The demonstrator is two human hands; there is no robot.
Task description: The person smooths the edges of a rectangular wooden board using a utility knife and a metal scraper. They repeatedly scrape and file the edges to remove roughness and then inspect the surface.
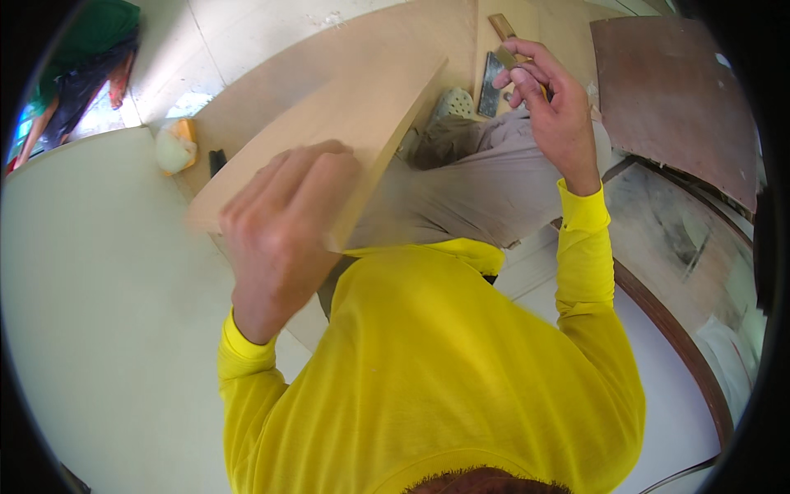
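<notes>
My left hand (281,213), blurred, grips the near end of a light brown wood-based board (352,117). The board is tilted, with its long cut edge towards my legs. Out to the right, my right hand (546,92) is raised with its fingers curled around a small object (507,57) with a flat yellowish face. A bit of yellow also shows by the palm; the exact kind of object cannot be made out. Just beyond the fingers lies a dark flat rectangular block (490,85), partly covered by the hand. A wooden handle (502,26) lies behind it.
A pale panel (92,278) spreads at left, with a yellow-and-white object (176,146) at its far edge. At right are a brown sheet (673,105) and a curved dark wooden edge (679,346). Another person (86,68) is at upper left. My perforated shoe (455,103) shows beyond the board.
</notes>
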